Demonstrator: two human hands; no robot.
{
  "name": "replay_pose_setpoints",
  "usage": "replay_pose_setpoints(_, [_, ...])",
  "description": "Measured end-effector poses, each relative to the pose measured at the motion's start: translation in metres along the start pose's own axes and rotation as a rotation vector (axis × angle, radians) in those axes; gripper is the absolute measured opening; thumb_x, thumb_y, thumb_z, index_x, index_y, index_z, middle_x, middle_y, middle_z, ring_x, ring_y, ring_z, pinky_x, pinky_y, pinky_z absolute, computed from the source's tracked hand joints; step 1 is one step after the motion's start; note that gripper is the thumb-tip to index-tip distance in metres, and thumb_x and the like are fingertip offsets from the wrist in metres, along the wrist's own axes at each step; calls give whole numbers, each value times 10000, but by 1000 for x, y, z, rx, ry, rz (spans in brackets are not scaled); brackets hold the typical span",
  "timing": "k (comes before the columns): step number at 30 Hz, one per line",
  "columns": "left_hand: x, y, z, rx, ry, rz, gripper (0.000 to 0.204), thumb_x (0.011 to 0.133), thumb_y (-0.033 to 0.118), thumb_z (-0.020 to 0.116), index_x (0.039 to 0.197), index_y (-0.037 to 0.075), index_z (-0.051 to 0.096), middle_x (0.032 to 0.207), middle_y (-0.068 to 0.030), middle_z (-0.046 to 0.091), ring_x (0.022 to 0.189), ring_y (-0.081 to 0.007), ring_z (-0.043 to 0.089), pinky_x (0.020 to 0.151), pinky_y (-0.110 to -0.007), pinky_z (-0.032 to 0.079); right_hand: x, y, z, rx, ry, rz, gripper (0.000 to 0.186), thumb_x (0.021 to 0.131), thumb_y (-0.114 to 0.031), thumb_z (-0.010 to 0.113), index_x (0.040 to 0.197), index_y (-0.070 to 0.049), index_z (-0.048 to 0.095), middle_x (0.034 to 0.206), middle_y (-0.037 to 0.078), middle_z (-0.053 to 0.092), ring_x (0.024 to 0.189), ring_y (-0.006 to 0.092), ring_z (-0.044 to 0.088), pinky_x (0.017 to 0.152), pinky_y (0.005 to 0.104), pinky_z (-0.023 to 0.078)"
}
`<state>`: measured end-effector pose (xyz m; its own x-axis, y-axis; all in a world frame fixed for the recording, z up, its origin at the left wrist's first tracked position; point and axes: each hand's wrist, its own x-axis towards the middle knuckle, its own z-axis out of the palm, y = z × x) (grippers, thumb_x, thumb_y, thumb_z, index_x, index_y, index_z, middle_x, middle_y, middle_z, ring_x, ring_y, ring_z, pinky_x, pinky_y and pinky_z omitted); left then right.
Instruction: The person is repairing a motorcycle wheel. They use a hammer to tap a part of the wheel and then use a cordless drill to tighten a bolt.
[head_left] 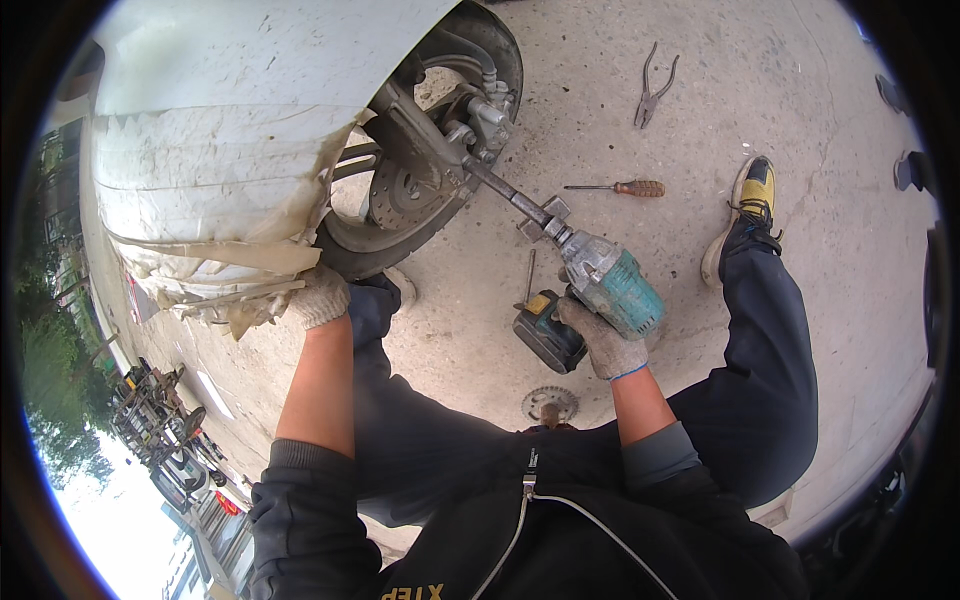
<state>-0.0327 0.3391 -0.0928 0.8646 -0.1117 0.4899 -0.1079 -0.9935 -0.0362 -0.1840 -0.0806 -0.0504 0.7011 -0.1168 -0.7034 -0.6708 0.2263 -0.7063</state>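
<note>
Pale concrete ground (745, 85) spread widest, under everything else. At ten o'clock stood a white body panel (225, 150), its lower edge ragged with loose, torn strips. The wheel (348, 240), with dark tyre and exposed brake disc, sat at eleven o'clock, partly behind the panel. The teal impact wrench (625, 298) was at three o'clock, its steel shaft (505, 190) pointing toward ten and reaching the metal parts beside the wheel; whether it was seated on a fastener could not be told. The gloved right hand (604, 342), near four o'clock, had its fingers wrapped round the wrench's handle. The gloved left hand (323, 298), at nine, touched the panel's ragged edge; its fingers were mostly hidden, so how far they were closed could not be told. Pliers (648, 105) lay with handles spread at one o'clock, a toothed disc (566, 399) at five, and a screwdriver (638, 188) at two.
</note>
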Motion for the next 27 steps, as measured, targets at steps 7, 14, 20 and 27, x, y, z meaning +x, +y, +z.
replay_pose_setpoints(7, [-4, -5, 6, -140, 14, -74, 629, 1078, 413, 525, 1446, -96, 481, 1505, -241, 523, 1346, -362, 514, 1163, -464, 401, 1, 1, 0, 31, -4, 2, 432, 894, 33, 751, 1314, -47, 686, 1035, 23, 652, 936, 137, 655, 835, 315, 594])
replay_pose_setpoints(14, [-7, -11, 2, 336, -24, 185, 568, 1070, 366, 531, 1419, -83, 512, 1475, -249, 541, 1332, -382, 524, 1149, -482, 410, 2, 3, 1, 40, 6, -6, 417, 892, 42, 749, 1295, -53, 695, 1017, 17, 657, 913, 136, 654, 835, 314, 586])
replay_pose_setpoints(20, [-4, -5, -3, 424, -59, 201, 523, 1059, 323, 543, 1403, -70, 532, 1453, -252, 554, 1322, -394, 533, 1138, -495, 418, 1, -2, 0, -21, -3, -13, 420, 888, 48, 747, 1291, -63, 704, 1042, 17, 658, 931, 134, 645, 845, 314, 583])
replay_pose_setpoints(27, [-3, -4, -5, 474, -85, 210, 472, 1047, 274, 557, 1385, -55, 556, 1427, -256, 569, 1310, -409, 543, 1125, -512, 427, 0, -5, 2, 22, 10, 18, 434, 882, 57, 738, 1297, -66, 703, 1067, 18, 658, 951, 133, 640, 842, 313, 583])
